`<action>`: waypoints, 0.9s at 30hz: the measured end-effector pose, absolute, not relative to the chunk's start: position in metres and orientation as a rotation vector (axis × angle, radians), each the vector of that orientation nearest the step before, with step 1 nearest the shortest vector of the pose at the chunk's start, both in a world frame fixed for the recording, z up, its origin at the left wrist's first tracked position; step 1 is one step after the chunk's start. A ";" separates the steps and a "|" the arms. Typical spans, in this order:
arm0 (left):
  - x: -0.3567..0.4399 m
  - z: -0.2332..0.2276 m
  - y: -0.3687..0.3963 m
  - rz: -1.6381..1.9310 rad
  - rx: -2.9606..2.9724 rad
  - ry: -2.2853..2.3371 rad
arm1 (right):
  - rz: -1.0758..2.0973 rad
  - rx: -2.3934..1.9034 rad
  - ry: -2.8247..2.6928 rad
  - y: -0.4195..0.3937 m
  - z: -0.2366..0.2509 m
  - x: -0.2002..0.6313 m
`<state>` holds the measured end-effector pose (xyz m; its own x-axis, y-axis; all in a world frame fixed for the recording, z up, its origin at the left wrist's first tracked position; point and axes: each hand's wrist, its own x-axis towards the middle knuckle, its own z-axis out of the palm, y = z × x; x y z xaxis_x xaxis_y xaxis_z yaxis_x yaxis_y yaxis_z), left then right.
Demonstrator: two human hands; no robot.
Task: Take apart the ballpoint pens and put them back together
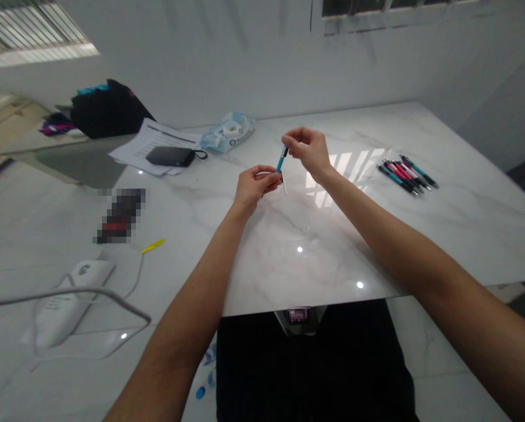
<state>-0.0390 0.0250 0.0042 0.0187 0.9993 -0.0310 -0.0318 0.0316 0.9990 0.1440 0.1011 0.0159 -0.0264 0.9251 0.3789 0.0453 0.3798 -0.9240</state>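
Two hands meet above the middle of the tabletop, seen from the head camera; nearest the viewer, both forearms reach forward over the marble edge. Left hand: grip pinched on a thin whitish refill, whose free end hangs down just right of the fingers. Right hand: grip pinched at the upper end of a teal pen barrel, held tilted, its lower end touching or just beside the left fingertips; whether the refill already sits inside the barrel cannot be told. Judged from this pose, the step is best done by keeping barrel and refill on one line, steadying the left hand, and sliding with light fingertip pressure rather than force; a bent refill is the likely fault. Right of the hands, well apart, a cluster of pens lies on the tabletop; farther left, a yellow strip, then a black pouch on papers, and a wipes pack near the far edge.
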 end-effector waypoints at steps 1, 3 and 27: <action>-0.039 0.005 0.025 1.188 1.181 1.201 | 0.888 -0.957 -1.405 0.105 0.014 0.146; -0.040 0.008 0.024 1.194 1.206 1.229 | 0.848 -0.979 -1.384 0.113 0.010 0.152; -0.032 0.010 0.014 1.044 2.082 1.582 | 0.464 -1.589 -2.149 0.097 -0.002 0.186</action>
<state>-0.0324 0.0135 0.0101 0.1177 0.9278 0.3539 0.6905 -0.3326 0.6424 0.1855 0.0967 -0.0016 -0.2540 0.9572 0.1384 0.8149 0.2889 -0.5024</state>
